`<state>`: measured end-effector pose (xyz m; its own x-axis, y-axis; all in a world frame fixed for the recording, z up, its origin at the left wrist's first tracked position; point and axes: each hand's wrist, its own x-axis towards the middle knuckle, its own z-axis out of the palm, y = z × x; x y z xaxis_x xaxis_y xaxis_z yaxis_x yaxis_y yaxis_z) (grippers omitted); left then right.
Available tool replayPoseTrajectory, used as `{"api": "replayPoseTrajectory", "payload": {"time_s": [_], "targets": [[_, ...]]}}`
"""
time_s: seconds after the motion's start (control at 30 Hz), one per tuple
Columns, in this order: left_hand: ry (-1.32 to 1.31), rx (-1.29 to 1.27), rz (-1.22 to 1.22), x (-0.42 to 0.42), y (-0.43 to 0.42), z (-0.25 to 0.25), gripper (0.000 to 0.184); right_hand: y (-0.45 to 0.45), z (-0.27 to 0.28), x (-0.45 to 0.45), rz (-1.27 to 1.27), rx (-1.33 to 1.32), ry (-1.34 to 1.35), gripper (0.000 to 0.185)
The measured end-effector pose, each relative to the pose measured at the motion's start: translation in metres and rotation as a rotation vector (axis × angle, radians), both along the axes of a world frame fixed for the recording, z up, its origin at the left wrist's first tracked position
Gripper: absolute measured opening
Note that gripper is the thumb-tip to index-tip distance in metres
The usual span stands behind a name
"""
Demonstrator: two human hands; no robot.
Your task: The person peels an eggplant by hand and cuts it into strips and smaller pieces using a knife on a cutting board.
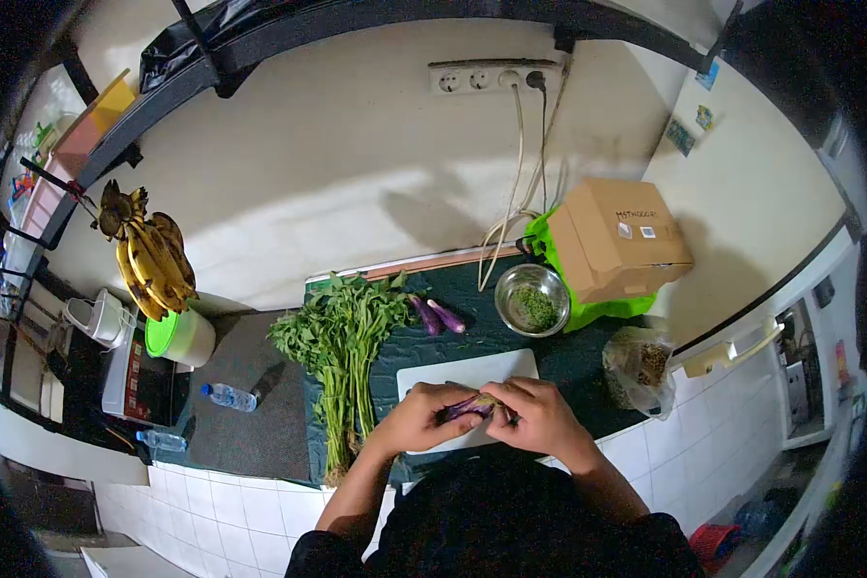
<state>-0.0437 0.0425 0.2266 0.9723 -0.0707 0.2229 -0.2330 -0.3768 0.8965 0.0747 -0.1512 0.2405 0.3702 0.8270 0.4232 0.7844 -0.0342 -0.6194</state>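
Between my two hands is a purple eggplant (465, 407) with a pale greenish stem end, held over a white cutting board (511, 367). My left hand (422, 416) is closed around its purple body. At the stem end, the fingers of my right hand (534, 414) are pinched together on it. Fingers cover part of the eggplant. Two more purple eggplants (446, 316) lie beyond the board. Left of the board is a large bunch of leafy greens (347, 332), roots toward me. A metal bowl (533, 301) with small green pieces stands behind the board at right.
A cardboard box (618, 236) rests on a bright green bag (607, 314) at the back right. Near the right edge sits a plastic bag (638, 371) with brownish contents. Water bottles (229, 396) lie at left. Bananas (152, 262) hang above a green-lidded tub (181, 337).
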Motion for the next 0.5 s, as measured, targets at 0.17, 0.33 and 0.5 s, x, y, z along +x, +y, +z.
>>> {"api": "replayPoseTrajectory", "payload": {"time_s": [0.17, 0.33, 0.5], "targets": [[0.109, -0.1, -0.028, 0.0, 0.008, -0.003, 0.032, 0.009, -0.007, 0.001, 0.01, 0.071, 0.04, 0.034], [0.036, -0.071, 0.0, 0.005, 0.013, -0.008, 0.035, 0.007, 0.002, 0.01, 0.072, -0.037, 0.171, 0.039], [-0.076, 0.227, 0.13, 0.008, 0.007, 0.01, 0.039, 0.01, -0.001, 0.01, 0.024, -0.028, 0.221, 0.034]]}}
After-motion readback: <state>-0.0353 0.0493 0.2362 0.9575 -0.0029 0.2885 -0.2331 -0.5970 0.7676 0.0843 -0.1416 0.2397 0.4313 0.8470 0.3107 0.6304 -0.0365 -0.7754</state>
